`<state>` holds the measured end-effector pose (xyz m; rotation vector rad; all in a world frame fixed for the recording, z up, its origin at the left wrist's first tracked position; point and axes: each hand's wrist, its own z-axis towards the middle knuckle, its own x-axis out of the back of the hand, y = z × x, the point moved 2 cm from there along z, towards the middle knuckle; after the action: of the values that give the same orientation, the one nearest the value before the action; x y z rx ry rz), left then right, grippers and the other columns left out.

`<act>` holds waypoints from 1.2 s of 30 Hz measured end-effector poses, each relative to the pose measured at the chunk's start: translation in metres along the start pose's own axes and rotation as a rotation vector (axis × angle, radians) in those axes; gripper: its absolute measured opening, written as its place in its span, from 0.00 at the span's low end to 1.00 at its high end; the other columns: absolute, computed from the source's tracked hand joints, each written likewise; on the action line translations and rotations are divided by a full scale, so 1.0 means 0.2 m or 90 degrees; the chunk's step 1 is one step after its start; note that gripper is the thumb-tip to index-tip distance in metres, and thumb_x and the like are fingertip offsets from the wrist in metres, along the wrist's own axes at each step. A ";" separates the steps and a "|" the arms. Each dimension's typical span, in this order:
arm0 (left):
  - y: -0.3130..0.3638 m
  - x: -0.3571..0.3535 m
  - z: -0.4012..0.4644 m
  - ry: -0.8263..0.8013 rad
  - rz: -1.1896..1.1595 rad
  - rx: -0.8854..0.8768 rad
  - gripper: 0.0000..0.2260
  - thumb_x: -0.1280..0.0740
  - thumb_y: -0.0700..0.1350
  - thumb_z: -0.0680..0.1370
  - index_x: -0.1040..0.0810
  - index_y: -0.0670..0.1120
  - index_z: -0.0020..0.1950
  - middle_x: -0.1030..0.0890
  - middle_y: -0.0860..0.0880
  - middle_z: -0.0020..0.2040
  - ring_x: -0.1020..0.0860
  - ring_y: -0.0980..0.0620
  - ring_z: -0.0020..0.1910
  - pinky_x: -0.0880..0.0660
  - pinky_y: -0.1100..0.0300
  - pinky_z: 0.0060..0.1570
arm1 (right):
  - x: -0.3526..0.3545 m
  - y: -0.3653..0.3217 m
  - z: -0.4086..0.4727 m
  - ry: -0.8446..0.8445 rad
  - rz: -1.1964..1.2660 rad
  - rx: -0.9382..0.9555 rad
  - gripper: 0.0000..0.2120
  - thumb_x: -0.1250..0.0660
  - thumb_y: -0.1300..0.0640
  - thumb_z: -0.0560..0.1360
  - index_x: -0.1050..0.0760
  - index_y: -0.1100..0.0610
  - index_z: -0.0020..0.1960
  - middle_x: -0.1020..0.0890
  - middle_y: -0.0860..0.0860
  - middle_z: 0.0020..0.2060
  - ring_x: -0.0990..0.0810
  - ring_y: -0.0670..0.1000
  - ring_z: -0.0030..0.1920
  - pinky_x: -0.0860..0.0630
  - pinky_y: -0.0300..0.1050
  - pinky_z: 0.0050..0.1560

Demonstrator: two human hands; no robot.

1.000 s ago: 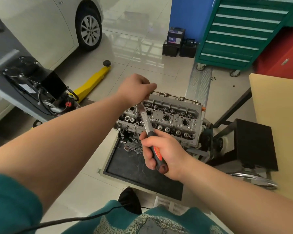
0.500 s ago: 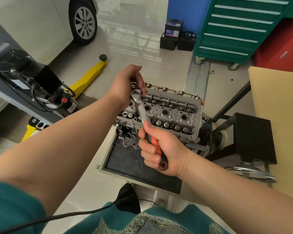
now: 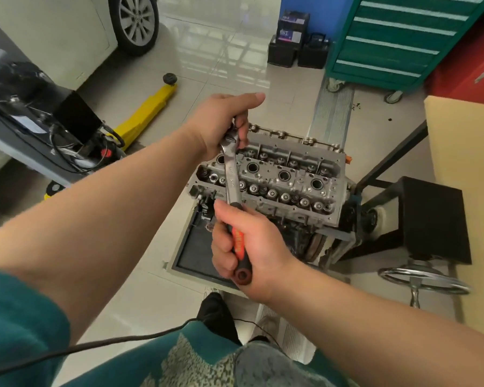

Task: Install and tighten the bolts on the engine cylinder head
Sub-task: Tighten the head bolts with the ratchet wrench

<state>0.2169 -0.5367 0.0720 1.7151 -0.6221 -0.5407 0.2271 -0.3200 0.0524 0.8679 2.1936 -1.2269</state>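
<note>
A grey engine cylinder head sits on a stand, its round bores and valve tops facing up. Above its left end I hold a ratchet wrench with a steel shank and a red and black handle. My right hand grips the handle. My left hand curls round the ratchet's head, thumb stretched out to the right. The socket and any bolt under the ratchet's head are hidden by my left hand.
A black tray lies below the stand, with a steel handwheel at the right. A yellow floor jack and a black machine are at the left. Behind stand a green tool cabinet, batteries and a white car.
The ratchet's head has risen higher above the cylinder head's left end. My left hand has shifted its hold on the ratchet's head and stretched its thumb out. My right hand keeps its grip on the handle.
</note>
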 end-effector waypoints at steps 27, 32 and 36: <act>-0.29 0.25 -0.02 -0.224 0.352 0.053 0.28 0.53 0.71 0.82 0.24 0.52 0.48 0.20 0.53 0.44 0.23 0.50 0.46 0.26 0.43 0.53 | -0.15 -0.86 0.45 0.236 -1.307 0.180 0.07 0.31 0.47 0.72 0.29 0.45 0.46 0.23 0.43 0.37 0.23 0.49 0.40 0.29 0.46 0.34; -0.13 0.40 0.06 -0.306 0.275 0.000 0.24 0.48 0.65 0.87 0.17 0.54 0.59 0.15 0.47 0.59 0.18 0.45 0.62 0.25 0.48 0.67 | -0.33 -0.97 0.43 0.257 -1.313 0.275 0.08 0.32 0.44 0.69 0.29 0.42 0.46 0.22 0.42 0.35 0.27 0.42 0.36 0.36 0.43 0.31; -0.13 0.52 0.10 -0.313 0.289 -0.027 0.18 0.42 0.52 0.87 0.23 0.57 0.39 0.25 0.59 0.33 0.29 0.61 0.33 0.29 0.63 0.42 | -0.39 -0.85 0.52 0.244 -1.278 0.238 0.07 0.32 0.46 0.72 0.30 0.43 0.46 0.23 0.43 0.35 0.26 0.44 0.36 0.35 0.44 0.32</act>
<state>0.2845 -0.6147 0.0380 1.3396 -1.3020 -0.6433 0.1674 -0.5019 0.1499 -1.7734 2.8466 -2.2295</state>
